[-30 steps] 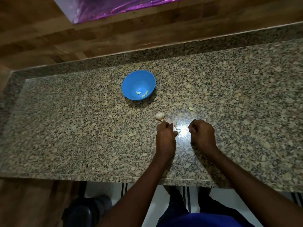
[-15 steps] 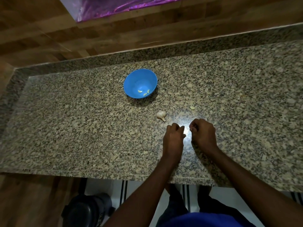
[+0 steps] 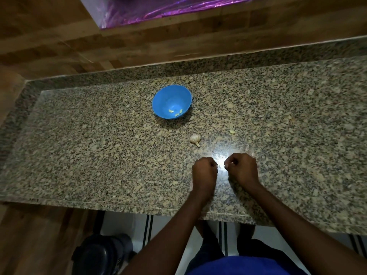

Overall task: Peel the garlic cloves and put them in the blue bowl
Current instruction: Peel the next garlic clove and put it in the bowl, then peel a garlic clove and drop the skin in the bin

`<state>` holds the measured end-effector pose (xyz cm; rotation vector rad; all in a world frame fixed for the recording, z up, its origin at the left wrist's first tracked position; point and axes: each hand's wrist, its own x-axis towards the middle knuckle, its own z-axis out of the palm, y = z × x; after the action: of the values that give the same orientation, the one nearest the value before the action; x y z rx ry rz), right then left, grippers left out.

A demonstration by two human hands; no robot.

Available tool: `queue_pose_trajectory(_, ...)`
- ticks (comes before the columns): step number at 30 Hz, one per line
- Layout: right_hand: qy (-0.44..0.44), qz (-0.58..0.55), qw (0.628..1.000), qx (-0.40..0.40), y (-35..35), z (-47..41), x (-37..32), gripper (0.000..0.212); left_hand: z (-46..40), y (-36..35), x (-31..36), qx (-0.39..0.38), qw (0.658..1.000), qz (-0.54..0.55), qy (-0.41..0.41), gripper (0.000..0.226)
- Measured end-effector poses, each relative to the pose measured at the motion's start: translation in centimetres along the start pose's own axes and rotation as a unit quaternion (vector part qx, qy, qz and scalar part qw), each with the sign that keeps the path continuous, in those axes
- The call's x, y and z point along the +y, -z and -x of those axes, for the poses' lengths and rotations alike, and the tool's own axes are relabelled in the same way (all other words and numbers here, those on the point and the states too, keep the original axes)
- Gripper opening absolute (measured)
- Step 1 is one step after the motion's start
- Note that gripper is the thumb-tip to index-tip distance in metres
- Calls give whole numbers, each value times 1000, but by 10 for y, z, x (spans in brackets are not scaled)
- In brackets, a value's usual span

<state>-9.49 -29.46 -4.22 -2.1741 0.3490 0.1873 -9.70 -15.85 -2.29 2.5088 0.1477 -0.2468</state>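
A dark rounded object [image 3: 103, 255] is seen on the floor at the lower left of the frame, below the bench [image 3: 79, 155] edge. The blue bowl [image 3: 172, 101] is set upright on the speckled granite bench, left of centre in the upper half, and three peeled garlic cloves [image 3: 171, 111] are seen lying in its bottom. A garlic bulb [image 3: 195, 139] is found on the bench below and to the right of the bowl, well apart from it. The left hand [image 3: 204, 173] is held curled just below the bulb; what is pinched in its grip cannot be told. The right hand [image 3: 241, 168] is held curled just beside it, something small and pale being glimpsed at its fingertips. A loose clove [image 3: 232, 132] is seen lying above the right hand.
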Motion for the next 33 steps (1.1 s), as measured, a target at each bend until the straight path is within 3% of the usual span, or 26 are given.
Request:
queue_pose_trajectory(2, -51, -77, 995, -24, -2, 1, 4, 28, 3, 7, 3, -3, 970, 216, 110, 15)
queue_pose_trajectory(4, -122, -165, 977, -64, -5, 1, 6, 21, 11, 16, -2, -24, 887, 412, 209, 19)
queue_pose_trajectory(5, -149, -201, 964, -88, -6, 1, 5, 16, 16, 21, -7, -35, 854, 464, 232, 19)
queue_pose_trajectory(8, -182, -281, 931, -143, -14, 6, -8, 3, 29, 38, -29, -41, 808, 526, 262, 7)
queue_pose_trajectory(12, -166, -329, 906, -206, -37, 25, -46, 8, 51, 69, -70, 11, 715, 652, 254, 11)
queue_pose_trajectory(21, -139, -331, 862, -358, -156, 125, -172, 6, 144, 164, -198, 126, 606, 759, 202, 15)
queue_pose_trajectory(27, -109, -266, 852, -438, -327, 226, -231, 8, 237, 236, -359, 214, 563, 773, 198, 15)
queue_pose_trajectory(33, -141, -215, 831, -493, -486, 305, -254, 9, 319, 274, -506, 283, 502, 781, 241, 15)
